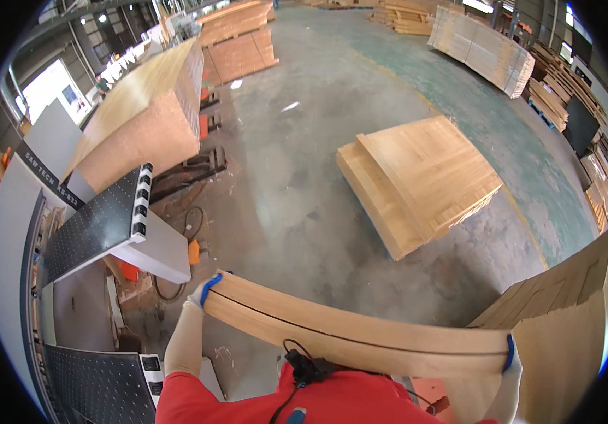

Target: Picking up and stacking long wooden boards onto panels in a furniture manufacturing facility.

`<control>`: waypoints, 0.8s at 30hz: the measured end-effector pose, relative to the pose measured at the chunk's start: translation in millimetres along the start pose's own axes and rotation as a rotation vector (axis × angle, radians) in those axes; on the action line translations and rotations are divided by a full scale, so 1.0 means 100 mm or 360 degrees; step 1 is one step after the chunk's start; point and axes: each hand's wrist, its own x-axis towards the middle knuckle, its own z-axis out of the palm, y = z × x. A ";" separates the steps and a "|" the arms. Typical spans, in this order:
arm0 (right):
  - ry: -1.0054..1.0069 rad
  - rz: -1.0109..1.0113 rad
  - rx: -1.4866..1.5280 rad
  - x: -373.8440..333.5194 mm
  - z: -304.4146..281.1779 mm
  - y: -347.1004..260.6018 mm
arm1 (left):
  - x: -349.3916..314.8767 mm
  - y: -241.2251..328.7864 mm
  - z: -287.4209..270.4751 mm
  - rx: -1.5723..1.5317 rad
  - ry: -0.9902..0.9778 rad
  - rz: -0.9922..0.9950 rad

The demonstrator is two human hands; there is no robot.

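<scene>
Two long, light-coloured wooden boards lie side by side across the front of my body, a narrow dark gap running between them. My left hand, in a white and blue glove, is closed round their left end. At the right end my right hand, gloved the same way, grips both boards. The boards are off the floor, and their undersides are hidden. A black device with a cable hangs on my red-clothed chest, just behind the boards' near edge.
On my left stands a machine with a dotted black table. A tall wood stack rises behind it. Ahead, slightly right, a low pile of boards sits on the concrete floor. Another wood stack is close on my right.
</scene>
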 end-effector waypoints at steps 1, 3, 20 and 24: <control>0.0059 0.0065 -0.0047 0.42 0.17 -0.17 | 0.11 0.05 -0.02 -0.0098 -0.0009 0.0003; 0.0141 0.0281 -0.0035 1.19 0.55 -0.43 | 0.43 0.08 -0.17 -0.0200 0.0003 -0.0032; 0.0535 0.0592 0.0411 3.76 2.36 -0.70 | 5.85 3.65 0.95 0.0359 -0.0250 -0.0302; 0.0882 0.0474 0.0438 4.23 2.37 -0.24 | 7.43 4.16 1.92 0.0403 -0.0387 -0.0403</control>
